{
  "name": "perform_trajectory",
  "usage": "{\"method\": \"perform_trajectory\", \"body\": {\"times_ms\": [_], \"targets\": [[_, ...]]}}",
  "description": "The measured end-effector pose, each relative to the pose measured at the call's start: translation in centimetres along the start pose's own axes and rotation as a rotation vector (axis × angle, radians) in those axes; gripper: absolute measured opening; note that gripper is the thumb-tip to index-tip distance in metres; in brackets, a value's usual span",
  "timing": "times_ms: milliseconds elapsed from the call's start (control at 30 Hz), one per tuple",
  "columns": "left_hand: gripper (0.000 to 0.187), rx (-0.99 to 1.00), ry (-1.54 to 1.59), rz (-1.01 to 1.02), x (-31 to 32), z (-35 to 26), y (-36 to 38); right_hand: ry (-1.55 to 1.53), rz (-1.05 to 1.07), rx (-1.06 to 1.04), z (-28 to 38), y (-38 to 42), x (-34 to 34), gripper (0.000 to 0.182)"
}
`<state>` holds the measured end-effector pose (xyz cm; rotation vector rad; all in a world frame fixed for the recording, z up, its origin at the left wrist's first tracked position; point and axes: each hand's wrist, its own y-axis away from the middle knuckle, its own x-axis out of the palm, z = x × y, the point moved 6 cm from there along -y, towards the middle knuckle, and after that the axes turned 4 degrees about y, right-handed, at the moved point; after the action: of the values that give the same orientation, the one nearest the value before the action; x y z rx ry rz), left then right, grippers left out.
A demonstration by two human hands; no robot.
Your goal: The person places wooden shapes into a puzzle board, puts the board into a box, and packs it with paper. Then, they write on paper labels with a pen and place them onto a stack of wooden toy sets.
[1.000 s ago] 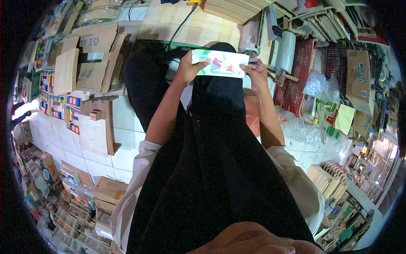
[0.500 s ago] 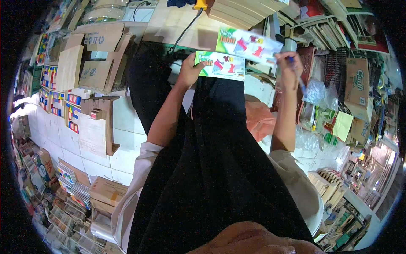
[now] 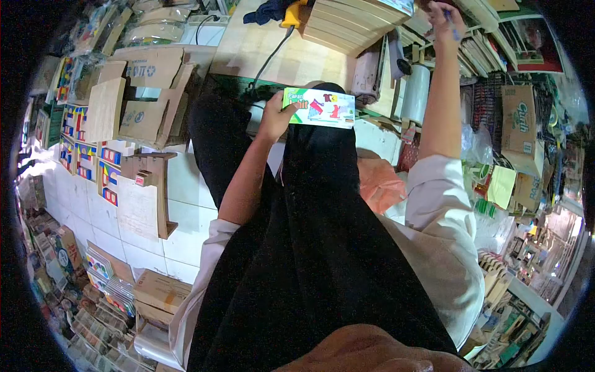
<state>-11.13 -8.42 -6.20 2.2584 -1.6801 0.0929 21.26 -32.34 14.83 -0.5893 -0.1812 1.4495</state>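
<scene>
A printed card with green edges and red pictures [image 3: 328, 110] lies over my knee, and my left hand [image 3: 277, 118] grips its left end, thumb on top. Far out at the upper right, my right hand [image 3: 446, 23] is raised beside the stack of wooden boards [image 3: 347, 28], closed around a blue pen [image 3: 454, 31]. On top of that stack, at the frame's upper edge, part of another printed card [image 3: 400, 5] shows next to my right hand.
A yellow tool [image 3: 292, 13] with a black cord sits on the wooden table [image 3: 242, 46]. An orange bag [image 3: 379, 181] lies right of my knee. Cardboard [image 3: 145, 68] and colourful block sets [image 3: 77, 124] stand at left. A clear roll [image 3: 415, 93] stands at right.
My right hand has moved up and away to the right, and the second card has gone from above my knee to the stack top. My left hand has kept its card, slightly lower.
</scene>
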Motion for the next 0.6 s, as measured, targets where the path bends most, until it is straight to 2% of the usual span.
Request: {"method": "perform_trajectory", "body": {"times_ms": [33,67,100,167,233,300,367,433,467,567,600], "targets": [[0.021,-0.007,0.003,-0.003,0.0,-0.1,-0.1,0.003,0.006,0.006,0.8,1.1,0.0,0.022],[0.021,-0.004,0.013,-0.002,0.1,-0.2,-0.1,-0.137,0.077,0.044,2.4,3.6,0.1,0.015],[0.021,-0.004,0.022,-0.001,0.1,-0.1,0.0,-0.277,0.146,0.088,3.9,6.3,0.3,0.018],[0.021,-0.011,0.007,0.000,0.2,-0.3,0.1,0.037,0.307,0.309,3.0,12.2,1.1,0.026],[0.020,0.023,0.006,0.013,0.2,0.3,-0.3,-0.154,0.414,0.409,3.3,19.1,3.7,0.020],[0.020,0.013,-0.040,0.008,0.2,0.4,-0.2,-0.285,0.597,0.485,0.6,25.2,5.6,0.012],[0.019,0.009,-0.090,0.003,0.3,0.0,-0.1,-0.276,0.695,0.396,0.1,29.1,6.8,0.009],[0.018,0.039,-0.120,0.002,0.5,-0.7,0.3,-0.211,0.691,0.214,0.6,30.8,7.5,0.009],[0.018,0.036,-0.124,0.005,0.4,-0.5,0.2,-0.237,0.674,0.407,0.0,31.7,7.5,0.007],[0.024,-0.038,-0.128,0.008,0.4,-0.2,0.1,-0.104,0.607,0.322,0.0,32.4,7.2,0.007],[0.024,-0.057,-0.126,0.002,0.4,-0.3,0.2,-0.134,0.612,0.390,-0.3,32.8,7.2,0.007]]}}
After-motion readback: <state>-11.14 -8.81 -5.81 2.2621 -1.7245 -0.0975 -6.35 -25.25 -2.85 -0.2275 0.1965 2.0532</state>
